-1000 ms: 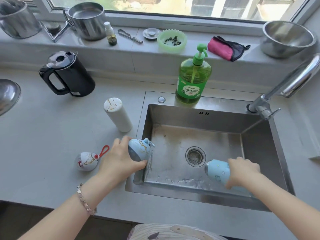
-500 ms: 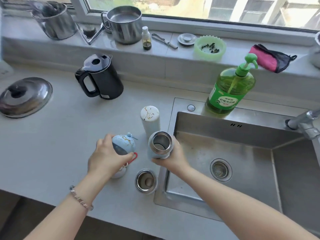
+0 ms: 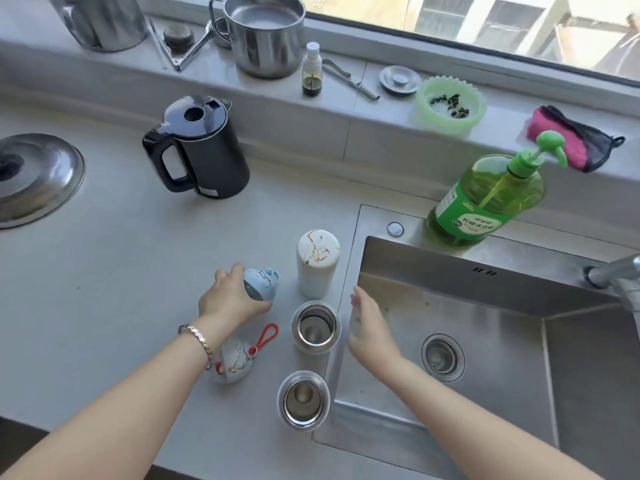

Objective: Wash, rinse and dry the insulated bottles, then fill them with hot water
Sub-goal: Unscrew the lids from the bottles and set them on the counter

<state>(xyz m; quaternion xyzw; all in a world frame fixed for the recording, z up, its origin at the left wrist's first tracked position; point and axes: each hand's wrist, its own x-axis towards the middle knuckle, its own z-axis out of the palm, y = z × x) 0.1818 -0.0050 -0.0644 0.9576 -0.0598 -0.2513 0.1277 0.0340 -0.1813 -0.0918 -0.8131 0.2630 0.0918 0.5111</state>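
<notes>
— Two open steel-mouthed insulated bottles stand at lower centre, the upper bottle (image 3: 316, 329) just beside the lower bottle (image 3: 303, 400), on the grey counter (image 3: 104, 289) along the steel sink (image 3: 485, 296).
— And the hands?
— Left hand (image 3: 230, 301) curls its fingers round a pale-blue domed lid (image 3: 261, 284), mid-frame. Right hand (image 3: 369, 329) holds nothing, fingers straight, over the sink's left rim.
— Anything else?
— A white gold-veined cylindrical bottle (image 3: 318, 263) stands just above them.
</notes>
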